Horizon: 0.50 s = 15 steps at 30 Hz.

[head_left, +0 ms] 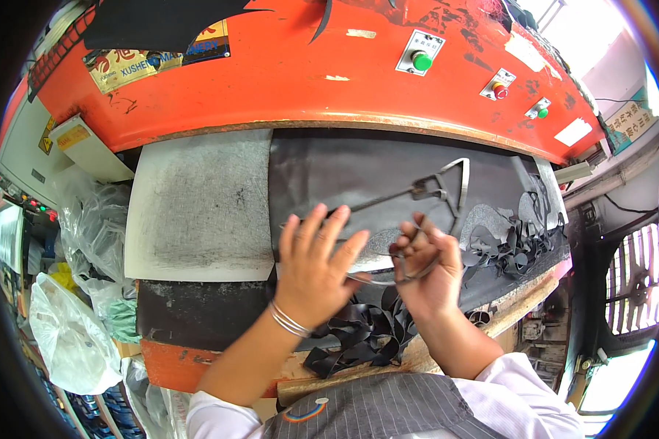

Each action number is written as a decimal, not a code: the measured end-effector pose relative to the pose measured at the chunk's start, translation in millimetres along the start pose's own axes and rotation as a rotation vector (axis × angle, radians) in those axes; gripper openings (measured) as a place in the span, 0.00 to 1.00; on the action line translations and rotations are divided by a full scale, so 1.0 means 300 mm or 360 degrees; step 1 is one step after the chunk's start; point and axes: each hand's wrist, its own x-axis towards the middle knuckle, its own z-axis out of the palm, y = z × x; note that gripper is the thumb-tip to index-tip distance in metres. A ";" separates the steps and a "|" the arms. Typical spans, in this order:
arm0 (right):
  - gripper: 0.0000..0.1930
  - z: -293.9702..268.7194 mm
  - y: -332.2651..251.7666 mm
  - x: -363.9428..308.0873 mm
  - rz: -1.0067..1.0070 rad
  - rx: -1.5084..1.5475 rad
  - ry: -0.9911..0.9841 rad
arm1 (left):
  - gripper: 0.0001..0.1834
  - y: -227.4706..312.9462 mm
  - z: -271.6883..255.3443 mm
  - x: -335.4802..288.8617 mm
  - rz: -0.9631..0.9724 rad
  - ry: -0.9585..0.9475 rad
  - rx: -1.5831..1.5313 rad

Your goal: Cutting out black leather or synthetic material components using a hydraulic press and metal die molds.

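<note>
A cutting die (pixel 463 186) of thin bent metal strip, with a long bar across it, is tilted up over a black leather-like sheet (pixel 329 164). My right hand (pixel 430 271) has its fingers curled round the near part of the die. To its left, my left hand (pixel 315 267) is spread with its back up, and its fingers overlap the die's left end. Whether the left fingertips touch the metal I cannot tell. Below the sheet's left part shows a scuffed white board (pixel 190 205).
Behind the board rises an orange-red machine beam (pixel 293 73) with a green button (pixel 422 61) and a red button (pixel 500 91). Black offcut strips (pixel 366 329) hang at the front edge, and more scraps (pixel 516 245) lie right. Clear plastic bags (pixel 73 329) are at left.
</note>
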 end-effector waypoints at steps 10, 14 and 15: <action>0.25 -0.092 0.050 0.193 0.0680 -0.1805 -0.0148 | 0.34 -0.312 0.048 0.037 0.0000 -0.0471 -0.0126; 0.34 -0.104 0.051 0.248 0.0875 -0.2069 -0.0117 | 0.37 -0.352 0.037 0.113 0.0019 -0.0778 -0.0197; 0.34 -0.097 0.044 0.256 0.0882 -0.2069 -0.0110 | 0.37 -0.357 0.035 0.128 0.0018 -0.0784 -0.0204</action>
